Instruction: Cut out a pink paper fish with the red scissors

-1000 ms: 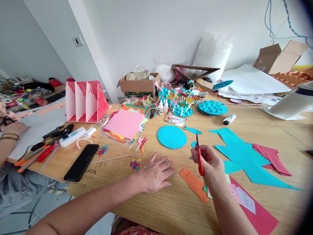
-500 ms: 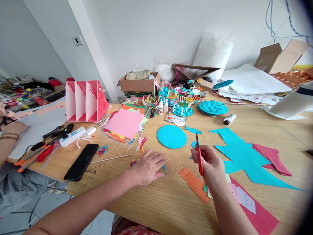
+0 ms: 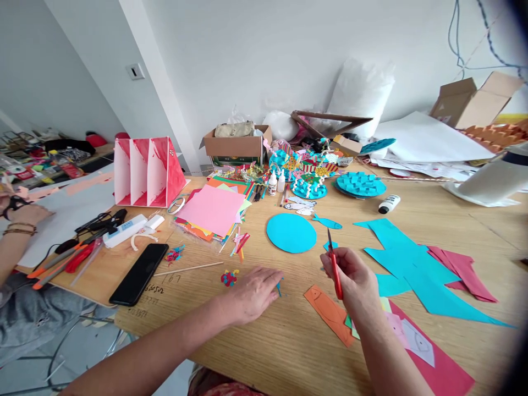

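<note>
My right hand [image 3: 350, 278] holds red-handled scissors [image 3: 335, 269] with their blades together, pointing up and away. Just beyond the blades lies a small blue paper piece [image 3: 330, 246], partly hidden by the hand. My left hand [image 3: 256, 294] rests palm down on the table, fingers stretched out and close together. Thin blue paper scraps [image 3: 279, 287] lie at its fingertips; whether it touches them I cannot tell. Beyond sit a blue paper oval [image 3: 291, 233] and a blue paper fish [image 3: 328, 221]. An orange paper strip [image 3: 328, 313] with a drawn fish lies between my hands.
Large blue paper offcuts [image 3: 416, 267] and red paper [image 3: 447, 357] lie to the right. At left are a black phone [image 3: 139, 274], a wooden stick [image 3: 190, 268] and a stack of coloured paper [image 3: 214, 209]. Another person's hand [image 3: 33, 213] is at far left.
My left hand has drawn its fingers together and shifted slightly down, uncovering a cluster of red and blue dots. My right hand still holds the scissors, nearly in place.
</note>
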`<action>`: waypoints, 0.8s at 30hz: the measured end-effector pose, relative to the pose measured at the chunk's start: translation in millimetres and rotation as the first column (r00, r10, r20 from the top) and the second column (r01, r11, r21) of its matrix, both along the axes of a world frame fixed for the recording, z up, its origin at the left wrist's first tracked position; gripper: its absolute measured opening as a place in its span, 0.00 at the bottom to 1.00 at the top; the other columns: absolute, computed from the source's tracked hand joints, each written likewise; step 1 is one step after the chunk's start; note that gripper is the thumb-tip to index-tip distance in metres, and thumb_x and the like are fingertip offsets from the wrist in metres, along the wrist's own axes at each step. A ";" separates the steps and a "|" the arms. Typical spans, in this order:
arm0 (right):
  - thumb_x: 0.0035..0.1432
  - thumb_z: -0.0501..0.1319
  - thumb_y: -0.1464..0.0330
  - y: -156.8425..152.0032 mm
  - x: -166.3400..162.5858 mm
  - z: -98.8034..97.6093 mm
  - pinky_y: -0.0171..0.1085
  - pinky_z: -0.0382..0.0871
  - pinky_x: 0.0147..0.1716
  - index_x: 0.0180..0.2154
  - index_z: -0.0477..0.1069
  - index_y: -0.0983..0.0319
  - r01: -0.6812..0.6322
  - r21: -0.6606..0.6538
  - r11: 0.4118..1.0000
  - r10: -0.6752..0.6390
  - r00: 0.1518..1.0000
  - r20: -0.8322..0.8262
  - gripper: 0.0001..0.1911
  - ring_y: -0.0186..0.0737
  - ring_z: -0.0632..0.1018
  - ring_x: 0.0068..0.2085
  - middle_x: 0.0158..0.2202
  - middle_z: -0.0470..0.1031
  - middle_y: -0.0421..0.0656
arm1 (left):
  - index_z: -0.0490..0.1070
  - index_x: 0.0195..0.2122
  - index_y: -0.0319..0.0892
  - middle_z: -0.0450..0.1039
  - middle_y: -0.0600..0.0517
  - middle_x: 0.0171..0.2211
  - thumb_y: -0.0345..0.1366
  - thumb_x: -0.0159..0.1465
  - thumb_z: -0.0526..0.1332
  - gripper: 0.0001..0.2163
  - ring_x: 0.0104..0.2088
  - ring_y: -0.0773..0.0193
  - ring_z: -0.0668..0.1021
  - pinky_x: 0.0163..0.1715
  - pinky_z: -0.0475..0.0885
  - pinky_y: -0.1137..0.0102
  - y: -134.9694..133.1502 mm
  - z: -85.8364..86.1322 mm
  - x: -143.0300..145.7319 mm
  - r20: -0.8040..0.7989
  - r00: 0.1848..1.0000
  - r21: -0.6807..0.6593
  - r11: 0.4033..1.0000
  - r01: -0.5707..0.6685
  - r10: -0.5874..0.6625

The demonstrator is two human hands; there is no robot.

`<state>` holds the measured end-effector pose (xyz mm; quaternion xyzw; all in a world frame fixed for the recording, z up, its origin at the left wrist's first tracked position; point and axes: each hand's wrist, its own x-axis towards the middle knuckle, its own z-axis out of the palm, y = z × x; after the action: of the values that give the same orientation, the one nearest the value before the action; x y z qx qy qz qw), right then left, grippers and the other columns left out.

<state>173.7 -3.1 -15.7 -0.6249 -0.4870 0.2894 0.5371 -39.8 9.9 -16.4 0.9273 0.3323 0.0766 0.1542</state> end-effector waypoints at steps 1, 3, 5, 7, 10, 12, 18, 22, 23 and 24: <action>0.46 0.63 0.58 0.1 0.0 -0.3 0.32 0.62 0.18 0.26 0.68 0.59 -0.003 -0.001 1.000 0.003 1.000 0.003 0.12 0.36 0.70 0.21 0.19 0.69 0.37 | 0.57 0.54 0.38 0.66 0.45 0.52 0.32 0.63 0.51 0.17 0.52 0.62 0.68 0.53 0.62 0.67 -0.3 5.1 -2.0 0.031 0.999 -0.036 0.999 -0.025 0.026; 0.46 0.63 0.58 0.6 0.1 -1.0 0.32 0.62 0.18 0.26 0.67 0.59 -0.007 -0.005 1.000 0.007 1.000 0.010 0.12 0.35 0.70 0.21 0.19 0.69 0.36 | 0.55 0.55 0.38 0.65 0.45 0.54 0.31 0.64 0.48 0.18 0.53 0.64 0.67 0.52 0.63 0.68 -1.3 14.7 -6.5 0.072 0.993 -0.106 0.990 -0.090 0.098; 0.46 0.63 0.58 1.0 0.1 -1.8 0.32 0.62 0.18 0.26 0.67 0.59 -0.012 -0.010 1.000 0.012 1.000 0.019 0.12 0.35 0.70 0.21 0.19 0.69 0.36 | 0.53 0.56 0.37 0.64 0.44 0.55 0.31 0.65 0.47 0.18 0.54 0.65 0.67 0.53 0.63 0.69 -5.0 20.3 -10.8 0.084 0.985 -0.156 0.978 -0.135 0.150; 0.46 0.63 0.58 1.2 0.0 -2.4 0.32 0.61 0.18 0.26 0.68 0.59 -0.018 -0.013 1.000 0.018 0.999 0.028 0.12 0.35 0.70 0.21 0.19 0.69 0.36 | 0.53 0.56 0.37 0.63 0.43 0.55 0.30 0.64 0.47 0.19 0.54 0.63 0.66 0.53 0.63 0.67 -12.4 19.5 -13.0 0.055 0.984 -0.168 0.973 -0.160 0.171; 0.46 0.62 0.57 0.9 -0.2 -2.5 0.32 0.61 0.17 0.25 0.68 0.60 -0.026 -0.014 1.000 0.026 0.999 0.043 0.13 0.34 0.69 0.20 0.19 0.69 0.36 | 0.53 0.57 0.38 0.64 0.43 0.54 0.28 0.62 0.49 0.21 0.54 0.59 0.66 0.54 0.62 0.62 -26.7 8.4 -9.5 -0.026 0.985 -0.126 0.977 -0.172 0.170; 0.47 0.62 0.57 0.7 -0.1 -2.2 0.32 0.60 0.17 0.25 0.68 0.60 -0.027 -0.015 1.000 0.028 0.998 0.053 0.13 0.34 0.69 0.20 0.19 0.69 0.36 | 0.51 0.58 0.39 0.64 0.43 0.53 0.28 0.61 0.50 0.23 0.54 0.57 0.66 0.55 0.59 0.57 -34.3 -0.3 -3.7 -0.046 0.986 -0.073 0.984 -0.164 0.161; 0.48 0.61 0.57 1.2 0.7 -1.5 0.32 0.60 0.17 0.26 0.67 0.60 -0.026 -0.024 0.999 0.028 0.996 0.084 0.13 0.34 0.69 0.20 0.19 0.69 0.37 | 0.51 0.57 0.40 0.63 0.45 0.54 0.27 0.61 0.50 0.22 0.54 0.60 0.66 0.56 0.59 0.62 -28.3 -1.0 6.5 0.045 0.989 -0.094 0.986 -0.135 0.140; 0.49 0.60 0.57 0.9 0.3 -1.2 0.32 0.60 0.18 0.26 0.66 0.60 -0.031 -0.036 0.999 0.035 0.994 0.102 0.13 0.34 0.68 0.20 0.20 0.69 0.37 | 0.56 0.55 0.38 0.65 0.46 0.53 0.24 0.61 0.48 0.20 0.53 0.65 0.67 0.54 0.62 0.70 -7.2 7.3 -0.5 0.149 0.974 -0.115 0.981 -0.156 0.172; 0.49 0.60 0.57 0.8 0.1 -1.2 0.32 0.60 0.18 0.26 0.66 0.60 -0.033 -0.041 0.999 0.037 0.994 0.107 0.13 0.34 0.68 0.20 0.19 0.68 0.37 | 0.57 0.54 0.38 0.66 0.46 0.53 0.23 0.61 0.47 0.19 0.53 0.66 0.68 0.54 0.62 0.70 -3.3 8.1 -3.3 0.160 0.970 -0.104 0.981 -0.165 0.180; 0.49 0.60 0.57 0.9 0.0 -1.2 0.32 0.59 0.18 0.26 0.66 0.60 -0.035 -0.046 0.998 0.040 0.993 0.112 0.13 0.34 0.68 0.20 0.19 0.68 0.37 | 0.57 0.54 0.38 0.66 0.45 0.52 0.23 0.61 0.46 0.19 0.53 0.66 0.68 0.53 0.63 0.70 -0.9 8.5 -6.3 0.158 0.970 -0.090 0.981 -0.170 0.183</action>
<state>173.7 -2.3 -16.9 -0.6428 -0.5216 0.2745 0.4892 -46.2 9.0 -7.9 0.8780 0.4023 0.1540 0.2087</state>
